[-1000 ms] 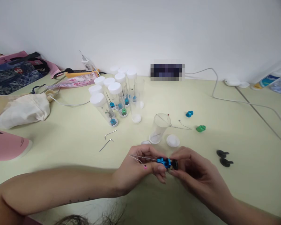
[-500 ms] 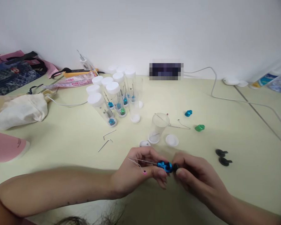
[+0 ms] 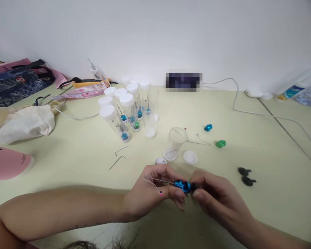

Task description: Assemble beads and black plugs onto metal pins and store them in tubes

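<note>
Operator: outward appearance

Left hand and right hand bare. Left forearm uncovered to elbow; short row of small dark marks along its lower edge. Wispy hair, bottom edge. Dull pink cloth, sliver only, below elbow.

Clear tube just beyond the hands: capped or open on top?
Open: nothing covers the top of the clear tube, unlike the white-capped tubes to its left; a white cap lies beside it.

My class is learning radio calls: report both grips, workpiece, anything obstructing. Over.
Left grip: holding blue metallic fitting, thin wire projecting. Right grip: pinching black knob at fitting's end. Open-topped clear tube just beyond; nothing visibly in the way.
</note>
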Tool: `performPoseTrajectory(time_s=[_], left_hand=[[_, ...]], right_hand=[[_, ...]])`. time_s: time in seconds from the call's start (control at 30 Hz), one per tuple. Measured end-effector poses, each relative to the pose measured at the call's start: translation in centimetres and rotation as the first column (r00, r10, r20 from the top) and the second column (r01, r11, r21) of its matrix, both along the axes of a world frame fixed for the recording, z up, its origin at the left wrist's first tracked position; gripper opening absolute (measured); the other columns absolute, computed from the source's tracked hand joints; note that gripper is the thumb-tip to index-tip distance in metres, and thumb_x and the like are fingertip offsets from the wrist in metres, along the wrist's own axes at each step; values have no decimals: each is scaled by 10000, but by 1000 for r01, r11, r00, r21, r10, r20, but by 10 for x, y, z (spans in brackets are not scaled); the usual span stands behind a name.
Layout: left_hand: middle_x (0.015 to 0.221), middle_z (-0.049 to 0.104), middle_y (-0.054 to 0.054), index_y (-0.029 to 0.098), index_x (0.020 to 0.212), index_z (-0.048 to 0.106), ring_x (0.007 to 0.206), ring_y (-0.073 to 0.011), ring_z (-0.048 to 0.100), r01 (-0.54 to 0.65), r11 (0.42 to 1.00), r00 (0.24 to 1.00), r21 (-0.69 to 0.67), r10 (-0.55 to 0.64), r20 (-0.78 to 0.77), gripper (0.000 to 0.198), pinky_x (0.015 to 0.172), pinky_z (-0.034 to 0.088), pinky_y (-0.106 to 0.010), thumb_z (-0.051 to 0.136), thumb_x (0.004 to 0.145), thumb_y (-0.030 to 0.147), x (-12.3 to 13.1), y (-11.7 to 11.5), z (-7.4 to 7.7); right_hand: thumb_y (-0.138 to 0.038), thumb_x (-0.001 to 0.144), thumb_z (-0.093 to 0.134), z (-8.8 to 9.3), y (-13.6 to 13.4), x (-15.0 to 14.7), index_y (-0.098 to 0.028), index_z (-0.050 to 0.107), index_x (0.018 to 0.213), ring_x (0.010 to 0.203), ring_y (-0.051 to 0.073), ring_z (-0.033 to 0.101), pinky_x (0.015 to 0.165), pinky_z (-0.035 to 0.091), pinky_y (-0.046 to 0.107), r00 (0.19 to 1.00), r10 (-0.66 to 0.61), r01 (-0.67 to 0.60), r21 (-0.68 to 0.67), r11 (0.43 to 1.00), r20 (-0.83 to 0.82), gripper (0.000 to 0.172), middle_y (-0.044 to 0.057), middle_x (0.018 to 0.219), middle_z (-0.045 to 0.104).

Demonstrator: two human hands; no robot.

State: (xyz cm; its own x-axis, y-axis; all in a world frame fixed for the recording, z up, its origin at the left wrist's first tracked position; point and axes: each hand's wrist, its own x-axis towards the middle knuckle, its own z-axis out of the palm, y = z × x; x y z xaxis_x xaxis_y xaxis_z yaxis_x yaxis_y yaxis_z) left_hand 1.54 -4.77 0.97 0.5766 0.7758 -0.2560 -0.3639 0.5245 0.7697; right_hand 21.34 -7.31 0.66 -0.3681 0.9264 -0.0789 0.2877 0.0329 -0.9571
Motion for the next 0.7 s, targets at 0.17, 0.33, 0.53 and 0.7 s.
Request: performPoseTrajectory(time_s=[0.17, 0.33, 0.53, 0.7], left_hand=[[642, 701, -35, 95, 831, 687, 559, -117, 667, -26, 1000, 999, 10, 26, -36, 156, 607, 548, -227, 763, 696, 103, 0, 0, 1], [638, 697, -29, 105, 821, 682, 557, -126, 667, -6, 1000, 1000, 5, 6, -23, 171, 599, 546, -239, 777, 679, 115, 0, -1, 1], [640, 697, -30, 103, 831, 679, 561, -122, 668, -21, 1000, 999, 6, 22, -36, 155, 606, 546, -237, 762, 701, 116, 0, -1, -1], [650, 705, -35, 101, 822, 679, 564, -122, 672, -14, 1000, 1000, -19, 14, -21, 168, 613, 555, -236, 769, 681, 84, 0, -1, 0]], right_hand=[[-489, 901, 536, 0, 0, -1, -198, 548, 802, 500, 103, 341, 465, 273, 229, 999, -50, 50, -23, 998, 7, 307, -62, 558, 365], [-501, 921, 489, 1, 2, -1, -194, 525, 725, 509, 107, 365, 471, 280, 231, 999, 4, -4, 1, 1000, 49, 366, -47, 563, 391], [-514, 895, 528, 1, 2, -1, -200, 544, 778, 505, 108, 351, 470, 284, 228, 998, -47, 46, 10, 999, 38, 336, -56, 563, 377], [-520, 917, 478, -1, 2, -1, -201, 529, 724, 520, 121, 390, 481, 296, 240, 998, 6, -7, 14, 1000, 70, 377, -36, 561, 420]])
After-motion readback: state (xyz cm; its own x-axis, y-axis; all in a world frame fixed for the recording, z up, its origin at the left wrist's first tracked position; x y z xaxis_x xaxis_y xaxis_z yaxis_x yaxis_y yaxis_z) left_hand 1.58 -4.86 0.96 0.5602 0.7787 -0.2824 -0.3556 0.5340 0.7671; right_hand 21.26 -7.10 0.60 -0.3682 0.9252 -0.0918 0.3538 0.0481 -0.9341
